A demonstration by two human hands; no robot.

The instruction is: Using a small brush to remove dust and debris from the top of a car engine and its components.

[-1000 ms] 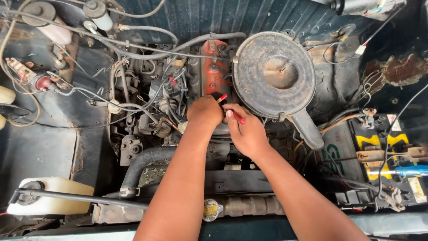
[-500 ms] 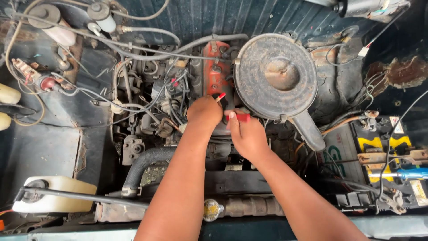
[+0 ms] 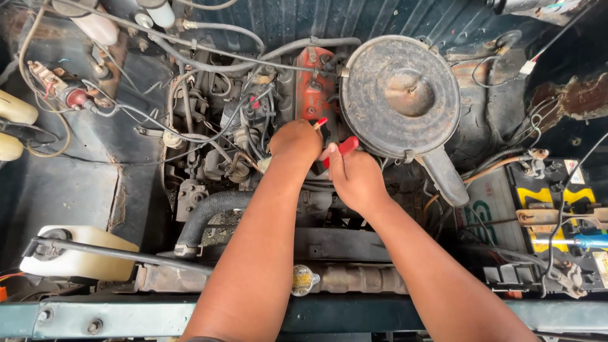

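Note:
I look down into an old car's engine bay. My left hand (image 3: 295, 140) reaches in beside the red valve cover (image 3: 311, 82), its fingers curled down out of sight around something hidden. My right hand (image 3: 354, 177) grips a tool with red handles (image 3: 342, 149), probably pliers; one red tip (image 3: 321, 122) sticks out between the two hands. The tool's jaws are hidden under my hands. Both hands sit just left of the round, rusty air cleaner (image 3: 400, 95).
A black radiator hose (image 3: 209, 212) curves at lower left. A white fluid reservoir (image 3: 76, 253) and a hood prop rod (image 3: 120, 253) lie at the left. A battery (image 3: 544, 215) sits at the right. The radiator cap (image 3: 305, 280) is near the front rail. Wires and hoses crowd the engine's left side.
The view has shifted slightly, and my hands have stayed together at the same spot by the valve cover. My right hand has turned the red-handled tool a little.

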